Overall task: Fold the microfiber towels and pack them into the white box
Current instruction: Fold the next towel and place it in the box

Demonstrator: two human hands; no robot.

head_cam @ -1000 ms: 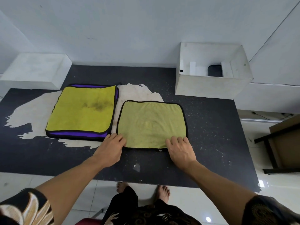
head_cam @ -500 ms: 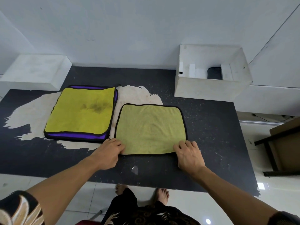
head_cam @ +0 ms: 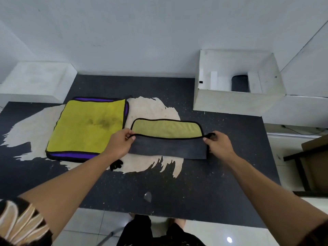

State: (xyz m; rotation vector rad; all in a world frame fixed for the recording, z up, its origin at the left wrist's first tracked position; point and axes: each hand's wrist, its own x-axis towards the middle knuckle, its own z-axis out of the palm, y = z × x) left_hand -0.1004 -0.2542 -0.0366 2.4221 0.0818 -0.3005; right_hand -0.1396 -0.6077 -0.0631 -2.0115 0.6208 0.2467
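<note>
Corners pinched, both of them: the left hand (head_cam: 118,143) grips the near-left corner of the olive towel (head_cam: 166,129) between thumb and fingers, and the right hand (head_cam: 219,145) grips the near-right corner the same way. Between them the near edge is up off the black table (head_cam: 177,183) and turned toward the far edge, dark grey underside facing the camera, with a strip of green showing beyond it. That reads as the first fold, about halfway over and not yet laid flat.

Outward to the left, just beside this towel, lies the yellow-and-purple stack (head_cam: 88,125), flat and unfolded, a dark smudge on its top sheet. So by my count, no towel here is finished.

Far right, against the wall, stands the white box (head_cam: 236,103), open at the top. Something dark (head_cam: 239,83) sits inside; whether it's a packed towel, I can't tell. Its near wall stands tall, so a folded towel will have to be lifted over and dropped in.

A worn pale patch (head_cam: 150,110) spreads under both towels, and a small pale chip (head_cam: 147,196) lies near the front edge, well out of the way. A white block (head_cam: 35,79) sits at the far left.
</note>
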